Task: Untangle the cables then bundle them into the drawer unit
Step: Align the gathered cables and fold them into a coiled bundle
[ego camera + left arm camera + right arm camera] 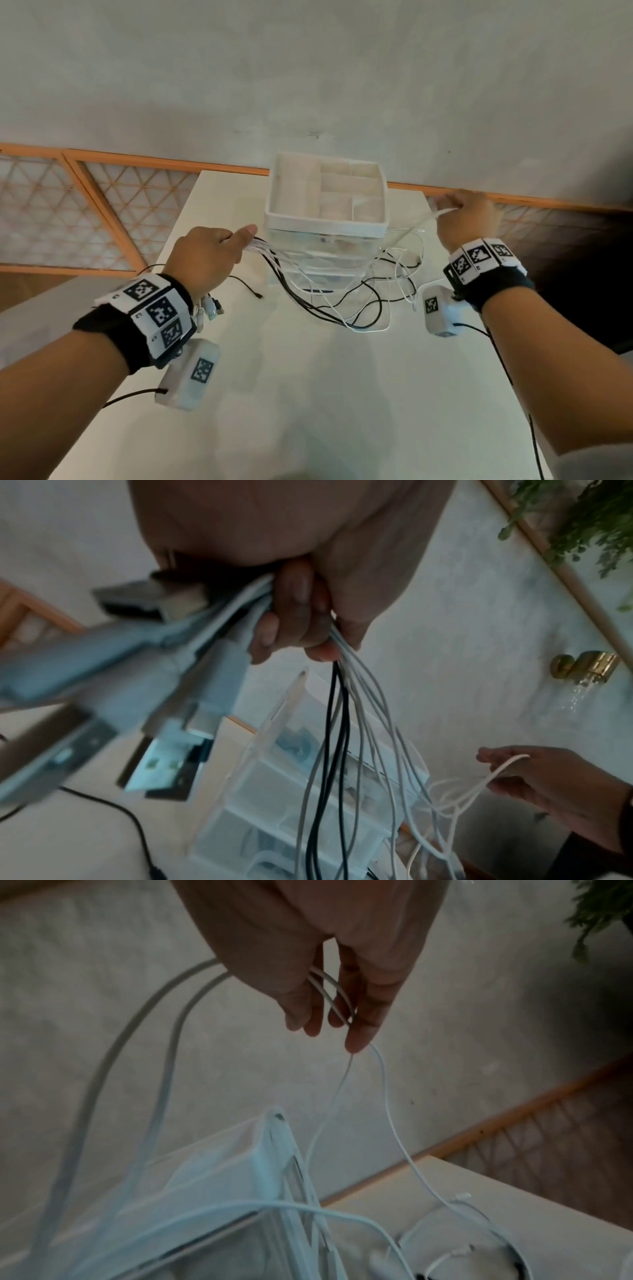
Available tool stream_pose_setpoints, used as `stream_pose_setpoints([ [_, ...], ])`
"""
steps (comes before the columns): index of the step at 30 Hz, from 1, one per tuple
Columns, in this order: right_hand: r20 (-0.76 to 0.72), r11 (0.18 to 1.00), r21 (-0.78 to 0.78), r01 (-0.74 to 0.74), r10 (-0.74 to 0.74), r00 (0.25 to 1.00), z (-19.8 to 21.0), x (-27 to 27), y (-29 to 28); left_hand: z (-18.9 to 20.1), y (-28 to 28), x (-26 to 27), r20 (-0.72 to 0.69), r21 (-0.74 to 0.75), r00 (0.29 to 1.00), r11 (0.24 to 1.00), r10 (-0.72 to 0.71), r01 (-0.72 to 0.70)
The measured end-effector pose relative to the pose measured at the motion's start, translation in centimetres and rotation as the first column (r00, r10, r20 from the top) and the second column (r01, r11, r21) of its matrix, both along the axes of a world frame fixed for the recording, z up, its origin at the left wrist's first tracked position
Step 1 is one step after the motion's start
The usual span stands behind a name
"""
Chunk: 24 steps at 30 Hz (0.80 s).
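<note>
While the white surface [308,394] carries the clear drawer unit [325,219] at its far edge, the tangled cables [346,294] sag in front of it, strung between both hands. Left hand [205,257] clenches a bunch of black and white strands just behind their USB plugs [143,753]; right hand [469,216] pinches one white cable [329,993] (a doubled loop). That strand's long axis runs leftward and down into the knot, so pulling rightward looks likeliest to free it.

pale wall [308,68], perhaps plaster; white table [308,377]
</note>
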State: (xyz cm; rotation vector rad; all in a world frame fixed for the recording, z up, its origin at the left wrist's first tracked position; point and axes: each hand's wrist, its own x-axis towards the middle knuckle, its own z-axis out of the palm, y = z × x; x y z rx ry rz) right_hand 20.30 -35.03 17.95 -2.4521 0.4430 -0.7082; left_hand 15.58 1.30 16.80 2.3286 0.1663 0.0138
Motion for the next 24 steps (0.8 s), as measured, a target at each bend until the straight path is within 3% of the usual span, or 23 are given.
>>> stream_pose_setpoints([
  [2, 0.154, 0.994, -0.102, -0.026, 0.041, 0.987, 0.2, 0.1, 0.2, 0.1, 0.0, 0.2, 0.017, -0.024, 1.000, 1.000, 0.011, -0.011],
  [3, 0.156, 0.993, -0.117, -0.031, 0.049, 0.987, -0.3, -0.1, 0.2, 0.1, 0.0, 0.3, 0.025, -0.042, 1.000, 0.999, 0.018, -0.017],
  [5, 0.034, 0.992, -0.123, -0.030, 0.034, 0.999, -2.9, -0.9, 0.3, 0.1, 0.0, 0.4, 0.030, -0.069, 0.999, 0.997, 0.032, -0.030],
  [7, -0.268, 0.991, -0.096, -0.097, 0.068, 0.961, -6.6, -2.5, 0.1, -0.1, 0.3, 0.4, 0.025, -0.089, 0.999, 0.996, 0.032, -0.030],
  [8, -0.480, 0.983, -0.086, -0.161, 0.101, 0.871, -8.6, -3.6, 0.1, -0.3, 0.4, 0.4, 0.017, -0.100, 1.000, 0.995, 0.025, -0.023],
  [9, -0.673, 0.969, -0.071, -0.236, 0.129, 0.729, -10.3, -4.6, 0.0, -0.6, 0.7, 0.4, 0.003, -0.108, 1.000, 0.994, 0.013, -0.013],
  [10, -0.792, 0.952, -0.055, -0.300, 0.141, 0.594, -11.6, -5.4, -0.1, -0.9, 0.8, 0.3, -0.016, -0.103, 1.000, 0.995, -0.005, 0.004],
  [11, -0.840, 0.938, -0.049, -0.342, 0.147, 0.523, -12.1, -5.8, 0.0, -1.1, 1.0, 0.3, -0.036, -0.081, 0.999, 0.996, -0.032, 0.029],
  [12, -0.837, 0.929, -0.039, -0.367, 0.170, 0.520, -11.9, -6.1, 0.3, -1.2, 1.0, 0.1, -0.055, -0.041, 0.996, 0.997, -0.067, 0.065],
  [13, -0.792, 0.926, -0.027, -0.377, 0.210, 0.573, -11.0, -6.2, 0.9, -1.3, 0.8, 0.0, -0.069, 0.006, 0.991, 0.993, -0.113, 0.114],
  [15, -0.624, 0.897, 0.065, -0.438, 0.379, 0.684, -8.3, -6.1, 3.1, -1.1, 0.2, -0.4, -0.078, 0.081, 0.971, 0.969, -0.226, 0.232],
  [16, -0.519, 0.849, 0.130, -0.512, 0.498, 0.695, -6.5, -6.4, 4.9, -0.9, -0.3, -0.7, -0.077, 0.104, 0.955, 0.950, -0.287, 0.294],
  [19, -0.288, 0.631, 0.299, -0.716, 0.775, 0.563, -2.0, -7.9, 12.2, -0.7, -2.4, -2.0, -0.044, 0.149, 0.869, 0.856, -0.494, 0.494],
  [21, -0.272, 0.529, 0.343, -0.776, 0.847, 0.457, -2.4, -8.5, 15.8, -1.1, -3.5, -2.9, -0.030, 0.182, 0.787, 0.770, -0.617, 0.611],
  [24, -0.412, 0.573, 0.334, -0.749, 0.803, 0.430, -4.6, -8.2, 18.6, -3.2, -2.9, -3.9, -0.010, 0.243, 0.706, 0.683, -0.708, 0.689],
])
